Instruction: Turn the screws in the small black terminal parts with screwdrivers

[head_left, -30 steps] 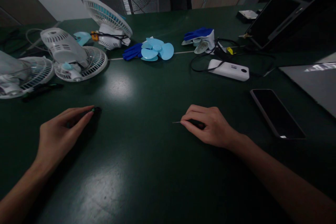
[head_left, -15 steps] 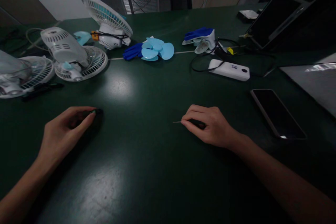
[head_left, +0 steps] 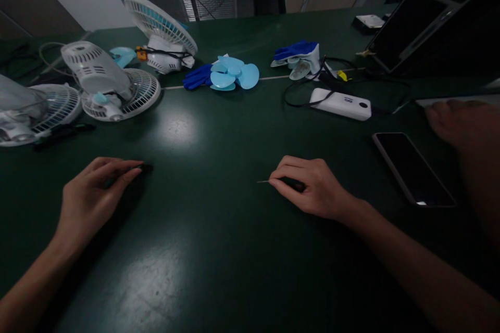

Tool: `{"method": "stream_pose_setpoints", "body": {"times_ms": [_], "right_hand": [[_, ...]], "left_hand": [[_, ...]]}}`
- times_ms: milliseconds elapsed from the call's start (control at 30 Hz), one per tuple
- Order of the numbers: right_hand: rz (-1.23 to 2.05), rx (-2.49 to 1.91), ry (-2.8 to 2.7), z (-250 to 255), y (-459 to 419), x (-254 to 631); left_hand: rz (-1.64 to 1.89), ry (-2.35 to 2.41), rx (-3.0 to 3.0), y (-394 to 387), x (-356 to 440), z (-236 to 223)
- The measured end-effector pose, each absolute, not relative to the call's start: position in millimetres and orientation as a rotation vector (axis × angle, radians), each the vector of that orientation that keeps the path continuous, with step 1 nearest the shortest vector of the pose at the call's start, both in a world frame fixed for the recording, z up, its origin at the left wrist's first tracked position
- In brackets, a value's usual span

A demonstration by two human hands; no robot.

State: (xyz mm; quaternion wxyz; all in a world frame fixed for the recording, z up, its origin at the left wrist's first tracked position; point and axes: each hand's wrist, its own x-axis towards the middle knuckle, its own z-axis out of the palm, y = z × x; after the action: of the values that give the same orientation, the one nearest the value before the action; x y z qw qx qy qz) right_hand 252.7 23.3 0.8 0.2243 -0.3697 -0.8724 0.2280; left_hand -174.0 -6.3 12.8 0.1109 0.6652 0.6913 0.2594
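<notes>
On the left of the dark green table [head_left: 219, 218], my left hand [head_left: 91, 197] pinches a small dark piece [head_left: 146, 167] between thumb and forefinger; its kind is too unclear to name. Right of the middle, my right hand [head_left: 308, 184] rests with its fingers closed on a thin metal rod [head_left: 262, 181]. The rod's bare end points left, and its other end is hidden inside the hand. The two hands are well apart. To the right of my right hand lies a smartphone [head_left: 414, 169], screen up.
White fans [head_left: 101, 78] stand and lie at the back left. Beyond the middle are light blue fan blades [head_left: 234, 73] and blue-and-white gloves [head_left: 299, 57]. A white power bank [head_left: 341, 103] with a black cable lies near the phone. Another person's hand [head_left: 464, 119] reaches in from the right.
Another person's hand has come in at the right over the flat grey-topped object. My left fingers have shifted slightly around the small dark piece. My right hand has stayed still.
</notes>
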Motion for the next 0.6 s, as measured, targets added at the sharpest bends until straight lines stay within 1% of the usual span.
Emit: {"method": "stream_pose_setpoints", "body": {"times_ms": [600], "right_hand": [[0.635, -1.033, -2.404, 0.5, 22.6, 252.8]], "left_hand": [[0.635, 2.134, 2.095, -5.0, -179.1, 9.5]]}}
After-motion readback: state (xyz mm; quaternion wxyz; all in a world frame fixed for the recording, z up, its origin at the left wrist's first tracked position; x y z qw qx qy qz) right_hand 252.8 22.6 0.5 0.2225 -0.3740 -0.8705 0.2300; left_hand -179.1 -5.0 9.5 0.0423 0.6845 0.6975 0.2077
